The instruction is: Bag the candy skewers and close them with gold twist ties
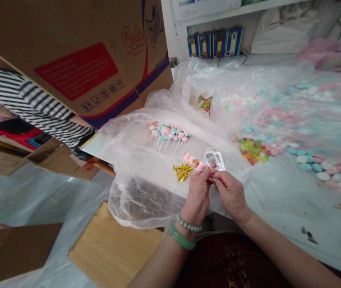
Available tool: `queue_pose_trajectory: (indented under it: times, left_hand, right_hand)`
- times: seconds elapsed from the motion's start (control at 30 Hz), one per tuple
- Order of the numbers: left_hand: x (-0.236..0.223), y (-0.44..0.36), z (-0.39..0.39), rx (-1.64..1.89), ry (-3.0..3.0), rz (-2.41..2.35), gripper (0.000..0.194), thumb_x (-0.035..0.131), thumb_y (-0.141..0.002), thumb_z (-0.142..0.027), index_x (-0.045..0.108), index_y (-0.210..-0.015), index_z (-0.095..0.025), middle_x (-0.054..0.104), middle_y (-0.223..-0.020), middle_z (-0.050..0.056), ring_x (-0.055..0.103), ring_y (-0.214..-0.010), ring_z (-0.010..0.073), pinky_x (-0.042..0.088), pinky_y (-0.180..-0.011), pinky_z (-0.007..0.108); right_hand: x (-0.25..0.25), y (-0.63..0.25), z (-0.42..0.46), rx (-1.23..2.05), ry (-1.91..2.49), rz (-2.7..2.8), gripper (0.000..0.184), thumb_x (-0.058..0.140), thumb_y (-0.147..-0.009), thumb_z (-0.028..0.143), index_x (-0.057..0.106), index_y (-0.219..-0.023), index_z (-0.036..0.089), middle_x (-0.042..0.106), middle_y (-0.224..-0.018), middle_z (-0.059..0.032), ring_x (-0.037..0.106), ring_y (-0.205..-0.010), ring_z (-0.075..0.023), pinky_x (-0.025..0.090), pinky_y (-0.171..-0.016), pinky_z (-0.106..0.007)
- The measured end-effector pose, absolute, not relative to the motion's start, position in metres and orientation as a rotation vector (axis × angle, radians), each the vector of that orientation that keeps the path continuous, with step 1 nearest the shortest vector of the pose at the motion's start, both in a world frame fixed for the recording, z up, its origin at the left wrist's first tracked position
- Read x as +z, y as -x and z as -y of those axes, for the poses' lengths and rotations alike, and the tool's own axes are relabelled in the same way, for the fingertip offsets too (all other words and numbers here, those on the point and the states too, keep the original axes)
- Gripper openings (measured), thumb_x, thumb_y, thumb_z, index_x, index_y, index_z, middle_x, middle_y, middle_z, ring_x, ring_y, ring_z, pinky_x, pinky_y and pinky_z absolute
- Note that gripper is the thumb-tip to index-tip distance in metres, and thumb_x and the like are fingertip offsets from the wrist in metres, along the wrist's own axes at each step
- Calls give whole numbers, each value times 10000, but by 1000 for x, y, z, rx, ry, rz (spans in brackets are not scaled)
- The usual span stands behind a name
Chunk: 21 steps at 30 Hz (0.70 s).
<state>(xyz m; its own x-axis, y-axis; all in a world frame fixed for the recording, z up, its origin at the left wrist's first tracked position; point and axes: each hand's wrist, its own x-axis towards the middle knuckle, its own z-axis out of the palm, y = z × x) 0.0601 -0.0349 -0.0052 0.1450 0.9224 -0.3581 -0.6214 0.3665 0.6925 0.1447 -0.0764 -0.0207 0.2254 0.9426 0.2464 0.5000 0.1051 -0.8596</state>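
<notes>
My left hand (pixel 199 196) and my right hand (pixel 230 192) meet over the near edge of a plastic-covered table, fingers pinched together on a small clear packet of coloured sweets (pixel 214 162). A green bangle and a bead bracelet sit on my left wrist. Just left of the hands lies a heap of gold twist ties (pixel 183 172). A row of pink sweets (pixel 192 159) lies between the ties and the packet. Further back is a bunch of pastel lollipops on white sticks (pixel 169 134).
Clear plastic sheeting (pixel 140 192) hangs over the table edge. Piles of pastel candies (pixel 323 168) and small bright sweets (pixel 251 150) cover the right. A large cardboard box (pixel 77 52) looms at upper left, with a person's striped sleeve (pixel 38 108) beneath. A wooden board (pixel 110 252) lies below.
</notes>
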Motion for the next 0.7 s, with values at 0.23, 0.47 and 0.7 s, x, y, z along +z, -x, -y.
queue_pose_trajectory:
  times: [0.23,0.47,0.7]
  left_hand:
    - [-4,-48,27,984,-343,-775,221,713,-721,-300,664,-789,-95,664,-803,73,600,-725,140,492,-704,263]
    - [8,-42,27,1064,-392,-723,197,743,-679,-229,602,-582,-132,675,-926,63,618,-865,159,485,-777,252]
    - [-1,-42,29,898,-455,-731,297,723,-717,-399,684,-871,-148,620,-681,1,505,-498,78,430,-498,214]
  right_hand:
    - [-22,-145,74,595,1458,1460,160,459,-861,227,599,-788,206,610,-744,-18,568,-716,-162,432,-696,-272]
    - [-10,-145,67,1004,1375,1152,170,591,-819,344,606,-906,199,585,-742,20,524,-670,-128,417,-642,-252]
    - [-5,-142,52,1778,1005,562,250,668,-722,386,560,-796,173,462,-498,69,335,-395,-57,225,-393,-181]
